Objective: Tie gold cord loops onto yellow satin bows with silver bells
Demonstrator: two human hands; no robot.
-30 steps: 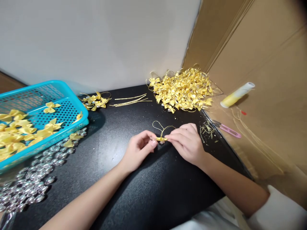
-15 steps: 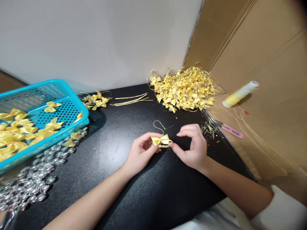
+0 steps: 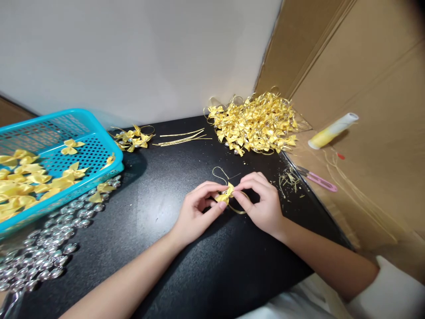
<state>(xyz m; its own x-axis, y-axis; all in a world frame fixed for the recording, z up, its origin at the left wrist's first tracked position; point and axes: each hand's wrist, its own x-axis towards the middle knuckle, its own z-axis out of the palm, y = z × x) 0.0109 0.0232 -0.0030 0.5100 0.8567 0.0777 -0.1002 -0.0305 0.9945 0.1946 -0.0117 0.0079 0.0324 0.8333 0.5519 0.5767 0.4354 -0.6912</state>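
A small yellow ribbon bow (image 3: 225, 195) is held just above the black table, between my two hands. My left hand (image 3: 199, 208) pinches its left side between thumb and fingers. On its right side, the thumb and fingertips of my right hand (image 3: 262, 199) grip the bow's edge. A thin gold cord (image 3: 219, 173) loops out behind the bow, and another length of it curves below toward my right hand. Something small and shiny shows at the bow's middle, too small to make out.
At left stands a blue basket (image 3: 99, 133) of yellow bows, with silver beads (image 3: 63, 230) along its near side. Cut gold cords (image 3: 182, 139) lie at the back beside a heap of corded bows (image 3: 255, 124). Pink-handled snips (image 3: 318, 179) and a thread spool (image 3: 334, 130) are at right.
My right hand has moved left and closed on the bow's right side. The bow has turned and tilted, and the cord now hangs lower toward the right.
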